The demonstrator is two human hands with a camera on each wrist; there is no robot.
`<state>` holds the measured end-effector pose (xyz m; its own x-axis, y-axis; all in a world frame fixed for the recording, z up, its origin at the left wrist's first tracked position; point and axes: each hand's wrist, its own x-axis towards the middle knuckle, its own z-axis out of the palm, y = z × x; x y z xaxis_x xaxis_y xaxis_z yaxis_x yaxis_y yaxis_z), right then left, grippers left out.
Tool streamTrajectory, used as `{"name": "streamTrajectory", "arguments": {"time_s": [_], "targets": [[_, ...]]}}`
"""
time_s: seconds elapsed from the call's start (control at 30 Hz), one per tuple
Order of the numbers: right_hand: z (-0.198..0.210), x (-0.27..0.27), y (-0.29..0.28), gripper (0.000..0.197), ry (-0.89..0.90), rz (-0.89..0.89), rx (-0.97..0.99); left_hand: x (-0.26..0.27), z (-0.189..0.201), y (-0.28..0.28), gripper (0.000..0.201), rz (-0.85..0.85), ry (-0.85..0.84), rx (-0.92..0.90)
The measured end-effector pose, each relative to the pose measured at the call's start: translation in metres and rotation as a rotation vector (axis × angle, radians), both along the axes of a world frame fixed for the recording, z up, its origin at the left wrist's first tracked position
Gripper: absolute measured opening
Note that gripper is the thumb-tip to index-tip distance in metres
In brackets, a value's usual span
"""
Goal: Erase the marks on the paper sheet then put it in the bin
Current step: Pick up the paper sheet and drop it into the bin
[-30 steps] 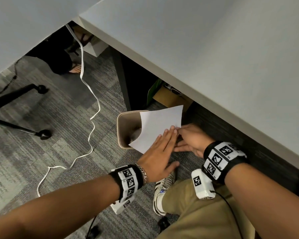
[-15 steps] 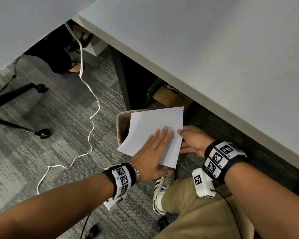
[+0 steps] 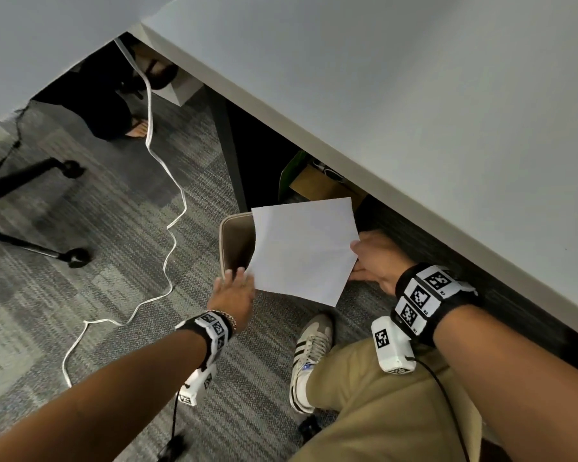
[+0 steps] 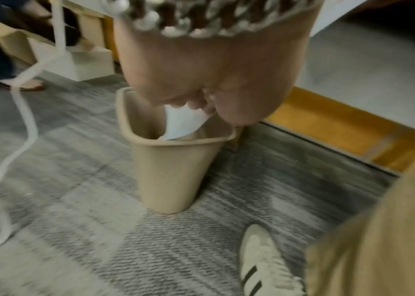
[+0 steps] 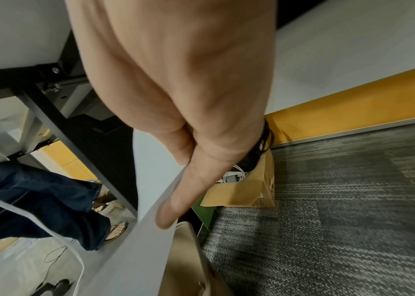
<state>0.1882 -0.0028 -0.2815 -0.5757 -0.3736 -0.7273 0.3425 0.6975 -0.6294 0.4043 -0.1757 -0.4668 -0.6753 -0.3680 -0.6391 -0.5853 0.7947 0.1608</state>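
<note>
The person was at the last step, both hands pinching the blank white paper sheet [image 3: 302, 248] over the tan plastic bin [image 3: 236, 243], left hand [image 3: 234, 296] at seven o'clock, right hand [image 3: 377, 261] at three o'clock; next it likely needed pushing down inside.

At the frame's centre stood a tan bin [image 4: 173, 172] on grey carpet [image 4: 74, 230]; just above it the left hand [image 4: 208, 70] touched a white paper sheet [image 4: 183, 124] dipping past its rim.
</note>
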Motion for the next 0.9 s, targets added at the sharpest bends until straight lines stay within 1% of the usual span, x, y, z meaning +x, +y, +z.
{"name": "streamTrajectory", "arguments": {"time_s": [0.03, 0.07, 0.1, 0.17, 0.2, 0.23, 0.27, 0.3, 0.37, 0.4, 0.47, 0.53, 0.6, 0.63, 0.67, 0.73, 0.77, 0.8, 0.83, 0.87, 0.9], "targets": [[-0.002, -0.001, 0.001, 0.026, -0.013, -0.017, -0.001, 0.004, 0.001, -0.009, 0.062, 0.011, -0.037, -0.027], [-0.003, -0.001, 0.002, 0.027, -0.024, -0.025, 0.000, 0.008, 0.003, -0.014, 0.061, 0.000, -0.030, -0.042], [-0.003, -0.001, 0.003, 0.027, -0.030, -0.030, 0.000, 0.010, 0.008, -0.015, 0.067, -0.024, 0.019, -0.032], [-0.005, 0.000, 0.003, 0.027, -0.048, -0.045, -0.007, 0.005, 0.024, -0.003, 0.098, -0.099, 0.192, 0.070], [-0.005, 0.002, 0.001, 0.027, -0.060, -0.053, -0.010, 0.001, 0.034, 0.008, 0.110, -0.144, 0.289, 0.124], [-0.007, 0.004, -0.001, 0.028, -0.068, -0.056, -0.011, -0.005, 0.043, 0.020, 0.115, -0.190, 0.374, 0.157], [-0.008, 0.006, -0.004, 0.028, -0.073, -0.058, -0.011, -0.012, 0.050, 0.033, 0.116, -0.216, 0.444, 0.164], [-0.009, 0.008, -0.005, 0.028, -0.076, -0.058, -0.012, -0.019, 0.054, 0.044, 0.114, -0.203, 0.508, 0.155], [-0.008, 0.012, -0.010, 0.029, -0.094, -0.055, -0.023, -0.030, 0.061, 0.057, 0.105, -0.113, 0.642, 0.148], [-0.007, 0.014, -0.011, 0.030, -0.098, -0.056, -0.032, -0.032, 0.061, 0.060, 0.100, -0.095, 0.708, 0.153], [-0.003, 0.015, -0.013, 0.030, -0.083, -0.042, -0.034, -0.032, 0.053, 0.061, 0.092, -0.151, 0.795, 0.149], [-0.002, 0.013, -0.013, 0.028, -0.065, -0.050, -0.035, -0.030, 0.044, 0.058, 0.085, -0.176, 0.773, 0.148], [-0.001, 0.011, -0.014, 0.026, -0.056, -0.062, -0.036, -0.027, 0.031, 0.047, 0.077, -0.100, 0.666, 0.122], [-0.001, 0.009, -0.013, 0.025, -0.039, -0.062, -0.035, -0.023, 0.023, 0.039, 0.074, -0.060, 0.602, 0.081], [-0.002, 0.006, -0.011, 0.023, -0.010, -0.052, -0.033, -0.020, 0.013, 0.030, 0.073, -0.040, 0.524, 0.022], [-0.002, -0.001, -0.007, 0.029, 0.040, -0.025, -0.026, -0.011, -0.002, 0.010, 0.074, -0.055, 0.267, -0.086], [-0.001, -0.003, -0.006, 0.032, 0.055, -0.020, -0.022, -0.005, -0.005, -0.001, 0.074, -0.053, 0.149, -0.104], [-0.001, -0.005, -0.004, 0.033, 0.065, -0.018, -0.016, -0.001, -0.006, -0.012, 0.073, -0.024, 0.082, -0.098], [-0.001, -0.006, -0.002, 0.033, 0.070, -0.013, -0.011, 0.003, -0.001, -0.020, 0.072, 0.016, 0.073, -0.080], [-0.001, -0.008, 0.000, 0.034, 0.073, -0.004, -0.002, 0.005, 0.004, -0.025, 0.073, 0.044, 0.110, -0.049], [-0.002, -0.008, 0.001, 0.033, 0.073, 0.002, 0.007, 0.006, 0.012, -0.025, 0.079, 0.045, 0.164, 0.000]]}}
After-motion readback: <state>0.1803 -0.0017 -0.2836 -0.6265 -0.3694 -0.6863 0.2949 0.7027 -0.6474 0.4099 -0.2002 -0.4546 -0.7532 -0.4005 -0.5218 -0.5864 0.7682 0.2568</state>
